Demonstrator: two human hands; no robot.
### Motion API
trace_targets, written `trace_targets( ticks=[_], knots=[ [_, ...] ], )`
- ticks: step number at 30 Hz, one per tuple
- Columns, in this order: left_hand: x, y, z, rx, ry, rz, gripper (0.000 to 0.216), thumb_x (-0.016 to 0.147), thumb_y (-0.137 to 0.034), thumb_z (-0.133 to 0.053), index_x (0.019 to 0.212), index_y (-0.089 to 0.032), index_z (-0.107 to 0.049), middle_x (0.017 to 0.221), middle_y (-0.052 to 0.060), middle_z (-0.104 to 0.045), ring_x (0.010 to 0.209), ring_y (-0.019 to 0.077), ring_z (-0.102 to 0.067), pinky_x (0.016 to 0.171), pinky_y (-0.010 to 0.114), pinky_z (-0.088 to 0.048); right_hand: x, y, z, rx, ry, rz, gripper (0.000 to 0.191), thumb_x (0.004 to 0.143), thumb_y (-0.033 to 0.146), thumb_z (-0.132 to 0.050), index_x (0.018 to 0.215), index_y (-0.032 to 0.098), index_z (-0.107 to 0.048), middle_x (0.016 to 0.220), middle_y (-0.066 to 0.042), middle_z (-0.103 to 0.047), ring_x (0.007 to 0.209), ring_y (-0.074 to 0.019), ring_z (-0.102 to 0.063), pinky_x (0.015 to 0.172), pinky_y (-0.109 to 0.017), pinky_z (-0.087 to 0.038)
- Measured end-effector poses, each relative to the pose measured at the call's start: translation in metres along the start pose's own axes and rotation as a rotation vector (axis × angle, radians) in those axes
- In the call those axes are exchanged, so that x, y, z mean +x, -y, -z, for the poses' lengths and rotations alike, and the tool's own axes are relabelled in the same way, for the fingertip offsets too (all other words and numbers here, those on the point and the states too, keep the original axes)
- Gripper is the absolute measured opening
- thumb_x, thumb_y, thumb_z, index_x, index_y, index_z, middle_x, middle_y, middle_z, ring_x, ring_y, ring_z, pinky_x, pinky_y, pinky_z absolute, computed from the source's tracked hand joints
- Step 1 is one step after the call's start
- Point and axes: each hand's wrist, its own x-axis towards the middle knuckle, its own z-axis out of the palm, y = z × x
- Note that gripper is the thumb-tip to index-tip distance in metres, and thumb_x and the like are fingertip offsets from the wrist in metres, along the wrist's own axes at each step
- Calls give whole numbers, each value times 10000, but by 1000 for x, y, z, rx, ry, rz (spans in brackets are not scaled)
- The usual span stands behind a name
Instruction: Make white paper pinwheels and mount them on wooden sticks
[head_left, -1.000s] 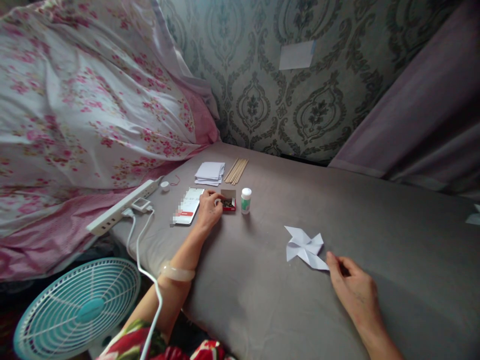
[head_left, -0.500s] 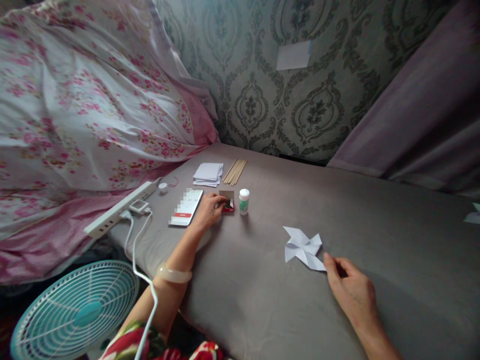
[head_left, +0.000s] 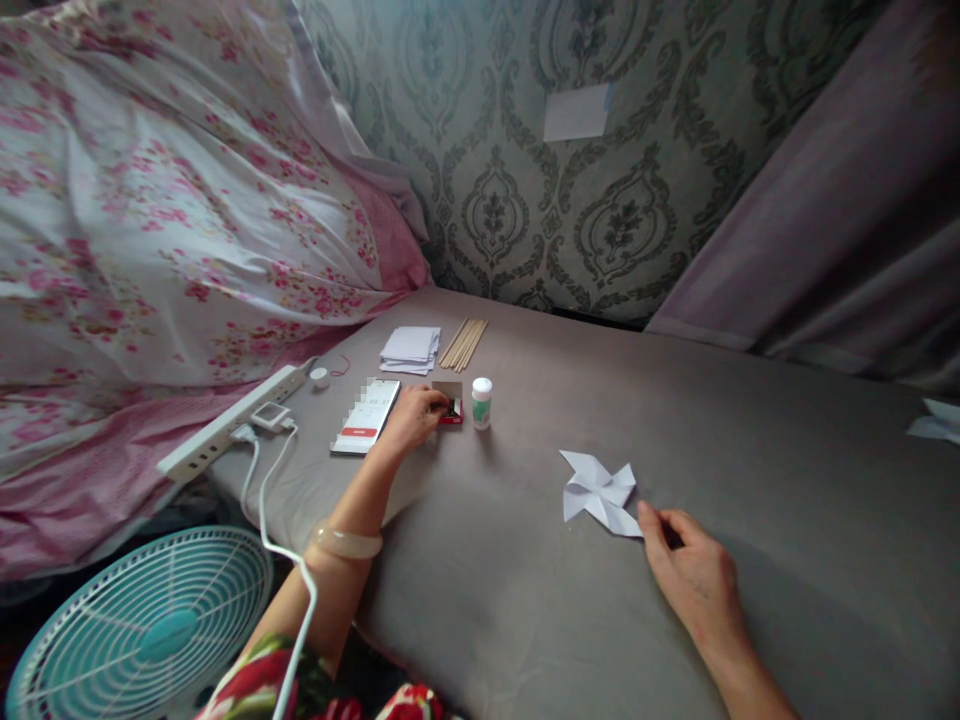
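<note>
A person sat at a grey padded surface (head_left: 787,500), seen from a head camera looking down at both bare hands. The left hand (head_left: 411,418) reached out toward eleven o'clock, its fingers curled into a small red box (head_left: 452,403) whose lid stood open; the fingertips seemed to pinch at the contents, but whether they had hold of anything could not be told. The box lay within arm's reach, probably so one hand could pick from it alone.

The right hand (head_left: 694,580) rested low at four o'clock, loosely curled, thumb and forefinger touching the lower right tip of a white folded paper pinwheel (head_left: 598,492), apparently pinning it flat against the surface. The pinwheel lay near the middle of the view, well apart from the box.

Just right of the box stood a small white bottle with a green label (head_left: 481,402), upright. Just left of the left hand lay a phone (head_left: 366,414), screen up. Beyond, at twelve o'clock from the box, lay a stack of white paper squares (head_left: 410,349) and a bundle of thin wooden sticks (head_left: 463,343) beside it. A white power strip (head_left: 225,428) with a cable sat at nine o'clock, a teal fan (head_left: 139,630) at seven o'clock below the edge, and floral bedding (head_left: 165,220) was heaped at ten o'clock. Nothing stood between either hand and its object.
</note>
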Motion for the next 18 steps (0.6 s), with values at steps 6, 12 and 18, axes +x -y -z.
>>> trace_targets(
  ticks=[6,12,18],
  knots=[
    [0,2,-2,-71,-20,-2,206,741,-179,-558,793,-168,-757,808,75,-674,739,193,-575,725,294,-419,0,-1,-1,-6,-15,19,455,797,609,-435,610,213,-560,568,-49,-597,518,-184,-551,537,-274,-386],
    [-2,1,-6,-128,-94,65,187,755,-251,-562,759,-180,-735,798,72,-682,787,213,-576,793,334,-409,1,-1,-2,5,-7,32,466,804,612,-429,610,209,-558,579,-51,-604,534,-182,-560,556,-273,-395],
    [-13,-5,6,-460,-224,203,304,764,-419,-561,841,-155,-690,813,60,-692,804,191,-597,743,294,-435,1,2,-1,17,-28,23,484,805,625,-412,622,205,-566,609,-67,-622,563,-190,-565,575,-279,-404]
  ],
)
